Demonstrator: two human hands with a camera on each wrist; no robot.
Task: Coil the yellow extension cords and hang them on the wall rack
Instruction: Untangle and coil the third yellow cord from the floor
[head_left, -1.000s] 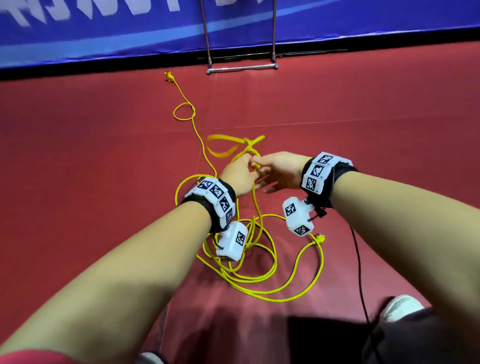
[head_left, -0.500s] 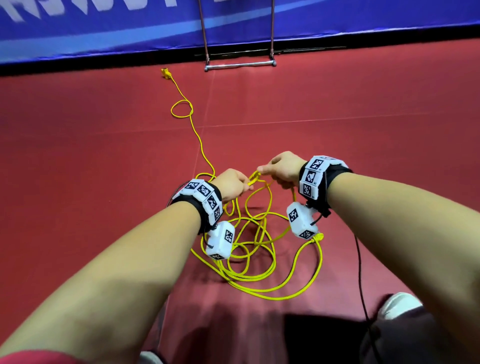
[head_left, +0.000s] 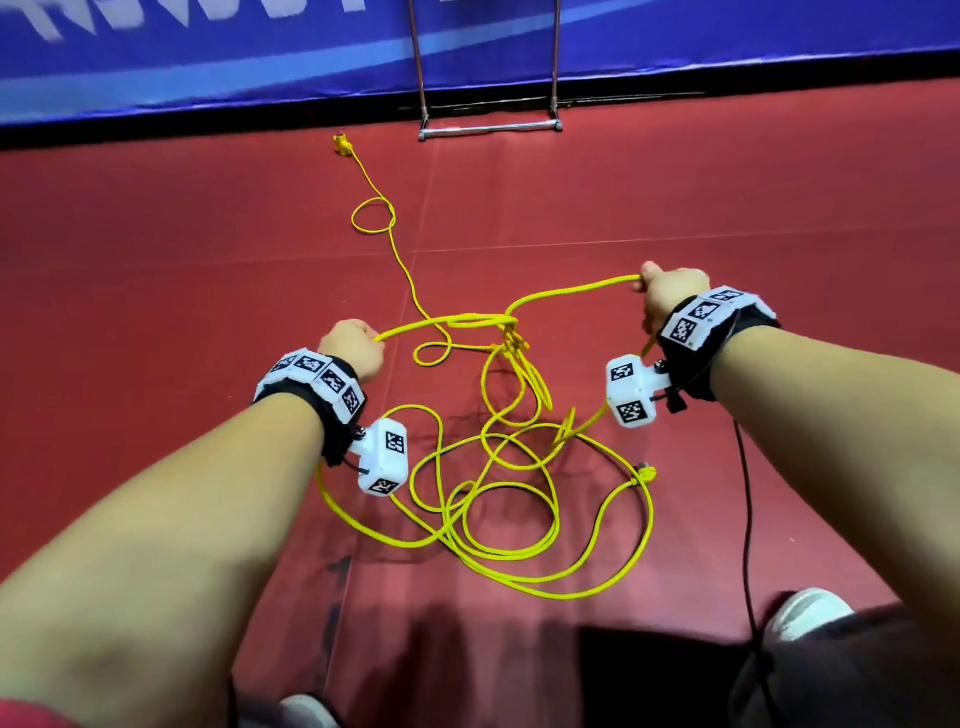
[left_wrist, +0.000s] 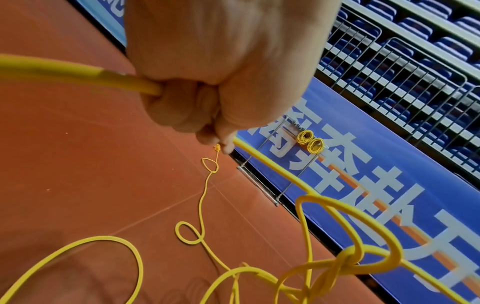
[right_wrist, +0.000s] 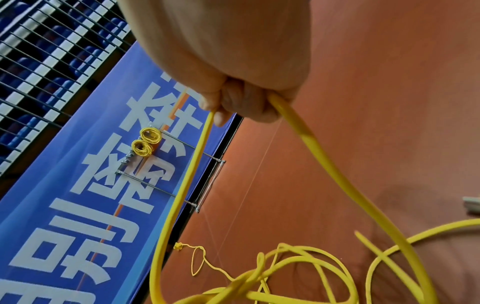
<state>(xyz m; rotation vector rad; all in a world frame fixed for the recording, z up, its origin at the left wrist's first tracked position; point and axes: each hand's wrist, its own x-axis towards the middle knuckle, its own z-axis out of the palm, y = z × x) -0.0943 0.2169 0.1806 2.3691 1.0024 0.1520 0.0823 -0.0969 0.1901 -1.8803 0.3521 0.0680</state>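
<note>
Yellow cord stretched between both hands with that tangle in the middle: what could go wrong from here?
1. The left hand and right hand grip the yellow cord either side of the knot; pulling apart would likely tighten it.
2. Loose loops overlap on the floor and may snag during coiling.

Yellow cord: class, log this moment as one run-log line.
left hand: grips yellow cord | right hand: grips cord | knot: between hands | rack: two coils hung
</note>
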